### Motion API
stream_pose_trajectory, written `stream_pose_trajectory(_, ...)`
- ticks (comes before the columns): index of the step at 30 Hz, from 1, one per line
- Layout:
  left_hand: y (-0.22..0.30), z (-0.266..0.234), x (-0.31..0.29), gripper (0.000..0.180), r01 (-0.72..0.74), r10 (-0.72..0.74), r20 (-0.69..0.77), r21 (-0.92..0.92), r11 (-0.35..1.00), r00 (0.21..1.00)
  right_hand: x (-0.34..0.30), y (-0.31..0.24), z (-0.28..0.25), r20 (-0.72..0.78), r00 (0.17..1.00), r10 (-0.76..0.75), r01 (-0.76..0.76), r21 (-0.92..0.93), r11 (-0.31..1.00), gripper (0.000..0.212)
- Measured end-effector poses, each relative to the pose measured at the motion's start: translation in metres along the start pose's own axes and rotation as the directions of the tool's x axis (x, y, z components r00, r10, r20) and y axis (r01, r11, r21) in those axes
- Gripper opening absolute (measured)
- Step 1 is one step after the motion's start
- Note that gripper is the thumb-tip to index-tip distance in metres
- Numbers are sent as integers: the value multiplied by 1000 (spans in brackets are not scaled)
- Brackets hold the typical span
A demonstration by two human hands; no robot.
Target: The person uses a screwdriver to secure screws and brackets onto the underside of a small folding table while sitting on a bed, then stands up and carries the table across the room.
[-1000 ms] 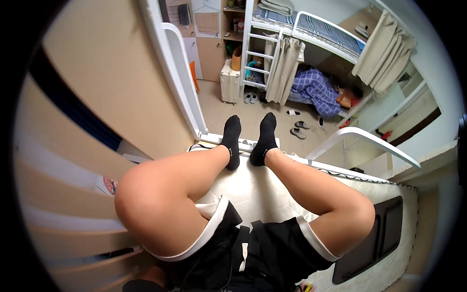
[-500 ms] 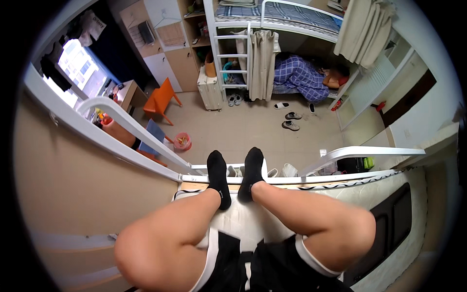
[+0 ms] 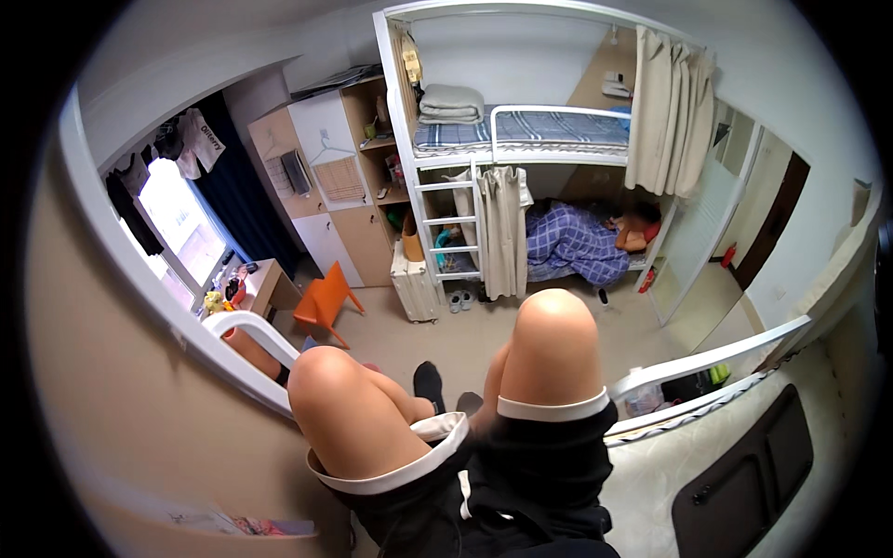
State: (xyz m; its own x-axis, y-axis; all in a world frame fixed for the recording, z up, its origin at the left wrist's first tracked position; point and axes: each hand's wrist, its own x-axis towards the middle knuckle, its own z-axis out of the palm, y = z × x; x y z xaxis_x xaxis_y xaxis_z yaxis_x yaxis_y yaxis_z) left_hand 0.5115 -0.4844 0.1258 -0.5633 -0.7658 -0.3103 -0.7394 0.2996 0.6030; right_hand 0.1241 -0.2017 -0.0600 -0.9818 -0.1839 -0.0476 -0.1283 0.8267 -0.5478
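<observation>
Neither of my hands shows in the head view. My bare knees are raised, the left knee (image 3: 327, 391) lower and the right knee (image 3: 556, 330) higher. I wear black shorts (image 3: 549, 465) with white hems. A black sock (image 3: 428, 389) covers one foot, beyond the left shin; the other foot is mostly hidden between my legs. I sit at the edge of an upper bunk, on a pale mattress (image 3: 642, 484). White guard rails stand on both sides of me, the right rail (image 3: 707, 365) and the left rail (image 3: 256, 325). A dark folded panel (image 3: 744, 474) lies on the mattress at right.
Opposite stands a bunk bed with a white ladder (image 3: 448, 223); a person lies under a blue checked blanket (image 3: 577, 242) on its lower bunk. An orange chair (image 3: 326, 302), a cream suitcase (image 3: 415, 284), wooden lockers (image 3: 349, 242) and a desk (image 3: 265, 284) are across the floor.
My view has tilted up, so the opposite bunk shows more fully. My knees have come up and closer together, and my feet have dropped lower past the bunk's edge.
</observation>
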Motion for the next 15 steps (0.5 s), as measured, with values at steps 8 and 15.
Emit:
stream_pose_trajectory(8, -84, 45, -50, 34, 283, -284, 67, 28, 959, 956, 4, 12, -3, -17, 999, 47, -49, -96, 994, 46)
stream_pose_trajectory(15, -100, 60, -118, 30, 210, -214, 122, 47, 977, 969, 9, 42, -13, -61, 997, 52, -61, -155, 986, 45)
